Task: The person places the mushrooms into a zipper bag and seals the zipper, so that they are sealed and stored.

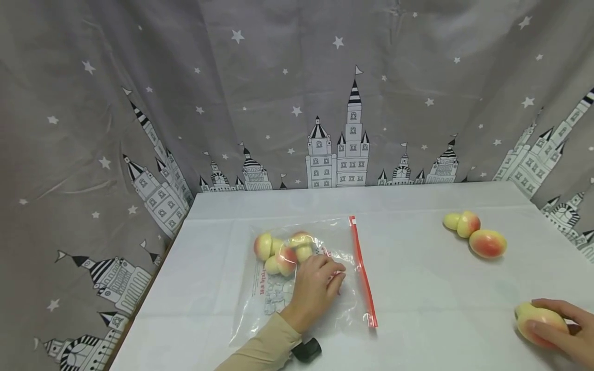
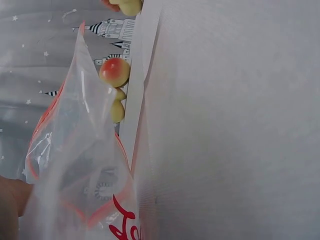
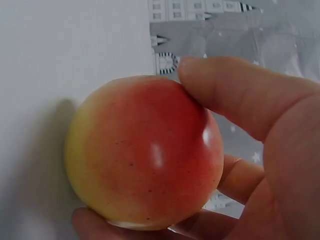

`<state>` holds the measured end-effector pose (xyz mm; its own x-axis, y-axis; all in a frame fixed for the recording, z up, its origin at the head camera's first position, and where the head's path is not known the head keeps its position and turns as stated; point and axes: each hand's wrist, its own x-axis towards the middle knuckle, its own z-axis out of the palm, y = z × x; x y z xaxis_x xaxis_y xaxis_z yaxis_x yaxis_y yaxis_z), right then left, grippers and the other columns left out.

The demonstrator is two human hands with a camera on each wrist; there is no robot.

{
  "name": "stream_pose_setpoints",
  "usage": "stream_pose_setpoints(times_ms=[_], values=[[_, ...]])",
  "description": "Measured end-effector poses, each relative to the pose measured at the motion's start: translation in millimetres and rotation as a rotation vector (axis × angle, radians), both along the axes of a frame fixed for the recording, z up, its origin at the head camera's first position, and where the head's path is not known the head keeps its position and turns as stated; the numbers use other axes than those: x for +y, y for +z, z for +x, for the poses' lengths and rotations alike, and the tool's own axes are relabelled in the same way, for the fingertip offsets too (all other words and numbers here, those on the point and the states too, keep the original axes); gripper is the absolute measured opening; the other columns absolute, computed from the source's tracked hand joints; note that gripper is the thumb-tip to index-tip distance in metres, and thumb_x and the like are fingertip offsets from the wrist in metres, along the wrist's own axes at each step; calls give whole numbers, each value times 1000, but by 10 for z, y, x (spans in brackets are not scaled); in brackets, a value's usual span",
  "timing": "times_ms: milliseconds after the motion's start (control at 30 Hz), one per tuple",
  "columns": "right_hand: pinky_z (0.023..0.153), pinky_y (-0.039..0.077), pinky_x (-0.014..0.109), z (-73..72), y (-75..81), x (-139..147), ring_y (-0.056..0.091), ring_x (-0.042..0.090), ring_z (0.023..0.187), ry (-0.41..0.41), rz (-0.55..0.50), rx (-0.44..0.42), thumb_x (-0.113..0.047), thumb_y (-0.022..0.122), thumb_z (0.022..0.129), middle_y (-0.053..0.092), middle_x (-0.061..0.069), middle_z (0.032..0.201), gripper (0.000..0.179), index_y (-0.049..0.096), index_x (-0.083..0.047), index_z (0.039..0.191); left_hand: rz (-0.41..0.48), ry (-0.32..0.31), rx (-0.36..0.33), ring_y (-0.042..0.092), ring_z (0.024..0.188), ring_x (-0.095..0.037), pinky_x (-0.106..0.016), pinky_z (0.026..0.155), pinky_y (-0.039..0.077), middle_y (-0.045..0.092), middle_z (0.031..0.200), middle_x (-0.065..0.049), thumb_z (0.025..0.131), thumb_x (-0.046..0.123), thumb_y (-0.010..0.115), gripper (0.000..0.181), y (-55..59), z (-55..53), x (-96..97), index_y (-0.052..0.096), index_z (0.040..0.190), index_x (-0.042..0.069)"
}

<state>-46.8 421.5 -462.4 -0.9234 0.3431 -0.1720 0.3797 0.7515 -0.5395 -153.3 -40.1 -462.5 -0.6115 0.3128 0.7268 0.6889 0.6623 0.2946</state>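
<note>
A clear plastic zip bag (image 1: pixel 325 314) with a red zip edge lies on the white table. Three red-and-yellow toy mushrooms (image 1: pixel 284 260) are in its far left part. My left hand (image 1: pixel 315 286) is over the middle of the bag, its curled fingers gripping the film. In the left wrist view the bag's mouth (image 2: pixel 82 100) stands lifted and parted. At the table's right, my right hand (image 1: pixel 568 330) holds another toy mushroom (image 3: pixel 145 155) between thumb and fingers, its red cap facing the wrist camera.
Two more toy mushrooms, one with its yellow stem showing (image 1: pixel 466 224) and one with its cap up (image 1: pixel 487 243), lie at the back right. Behind the table (image 1: pixel 417 288) hangs a grey curtain (image 1: pixel 278 93) printed with castles and stars. A black object (image 1: pixel 307 350) sits by my left sleeve.
</note>
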Motion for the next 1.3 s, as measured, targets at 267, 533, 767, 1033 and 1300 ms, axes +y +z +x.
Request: stream_pose_setpoints(times_ms=[267, 533, 767, 1033, 1300], values=[[63, 45, 27, -424, 296, -354, 62, 20, 87, 212, 15, -109, -55, 68, 92, 59, 34, 126, 77, 52, 4, 138, -2, -3, -33, 63, 87, -15, -33, 79, 48, 66, 86, 4, 80, 14, 82, 12, -4, -2, 8, 75, 89, 19], [63, 45, 21, -710, 270, -762, 53, -7, 79, 452, -24, 186, -28, 79, 88, 70, 20, 116, 45, 66, -4, 124, -5, 13, -36, 63, 85, -15, -32, 78, 48, 66, 85, 4, 80, 15, 82, 11, -21, 11, 40, 76, 88, 19], [70, 48, 21, -977, 327, -1213, 58, -2, 85, 555, -118, 286, -23, 80, 86, 72, 14, 117, 40, 69, -9, 121, -15, 14, -35, 63, 84, -14, -31, 77, 48, 66, 85, 4, 81, 15, 80, 10, -14, 12, 37, 76, 89, 19], [75, 49, 24, -1215, 362, -1657, 63, 21, 98, 612, -226, 269, -25, 80, 87, 70, 15, 123, 44, 67, -8, 125, -16, 17, -35, 62, 85, -14, -31, 77, 48, 66, 85, 4, 80, 16, 82, 11, -13, -4, 23, 76, 88, 19], [78, 53, 25, -1302, 360, -1900, 65, 23, 98, 662, -315, 309, -22, 81, 85, 69, 16, 124, 41, 69, -7, 122, -15, 24, -39, 62, 84, -14, -31, 77, 47, 66, 85, 4, 80, 16, 82, 11, -20, 1, 10, 75, 88, 19]])
